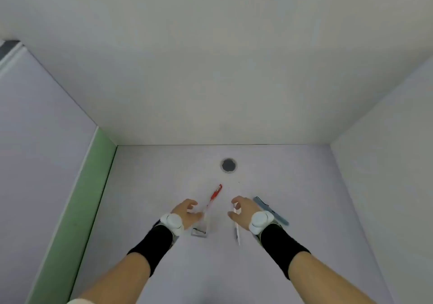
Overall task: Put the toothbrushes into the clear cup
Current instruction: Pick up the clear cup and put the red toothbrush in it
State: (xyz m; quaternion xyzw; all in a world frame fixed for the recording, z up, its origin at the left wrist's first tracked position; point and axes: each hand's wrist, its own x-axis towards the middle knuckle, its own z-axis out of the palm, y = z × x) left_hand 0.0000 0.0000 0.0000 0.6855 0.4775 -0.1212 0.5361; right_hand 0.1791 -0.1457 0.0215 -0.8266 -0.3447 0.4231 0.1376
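1. I see the left hand (187,212) curled around the side of the clear cup (199,227), thumb and fingers bent toward it. I judge it a loose steadying hold, but the cup wall is nearly invisible, so I cannot tell whether the fingers actually press it.
2. The red toothbrush (214,196) leans out of the cup, its red end pointing away from me toward the dark round drain (229,165). I take this one as already in.
3. The right hand (242,211) pinches a white toothbrush (236,227) between thumb and fingertips, closed on its upper part. The lower end hangs toward me, just right of the cup and apart from it.
4. A blue toothbrush (271,211) lies flat on the pale table (164,175), partly hidden beneath the right wrist with its white strapped device (260,221). It is not yet picked up.
5. Risks as I judge them:
   - The cup is light and already carries one leaning brush. A sideways push from the white brush could tip it if the left hand is not truly bracing.
   - The rim is hard to see, so the brush tip may strike the edge or miss outside.
   - The pinch sits high on a long handle, so the free end can swing during the move.
   - The right wrist may nudge the blue brush away.
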